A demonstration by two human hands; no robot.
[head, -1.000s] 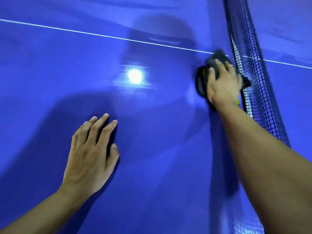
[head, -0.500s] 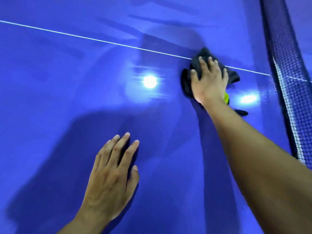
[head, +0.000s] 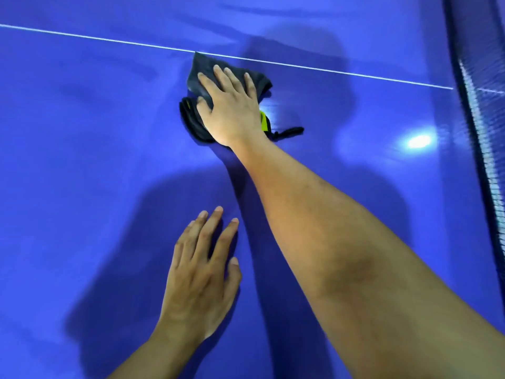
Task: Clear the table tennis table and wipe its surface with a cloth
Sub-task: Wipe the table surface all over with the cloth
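Shown from above: my right hand (head: 232, 110) lies flat on the dark grey cloth (head: 200, 77), fingers (head: 218, 75) straight and spread and the thumb laid on the fabric, so the hand presses the cloth without curling round it. The cloth is bunched on the blue table tennis table (head: 82, 138), on my side of the white line (head: 109, 39); its far corner just touches that line, and the rest of it lies just short of the line under my palm. A yellow-green tag (head: 263, 120) shows at the cloth's edge beside my wrist, on the side away from the line, and a dark strip (head: 289, 130) of the cloth trails out next to it. My left hand (head: 199, 274) rests palm down on the bare table, well short of the line and nearer to me than the cloth, with its fingers straight and slightly apart; it holds nothing. My right forearm runs from the cloth back toward me, passing beside the left hand. A dark net (head: 481, 138) stands across the table where the white line ends. A bright lamp reflection (head: 418, 140) sits on the glossy surface near the net, on my side of the line. My shadow falls across the table on both sides of the line.
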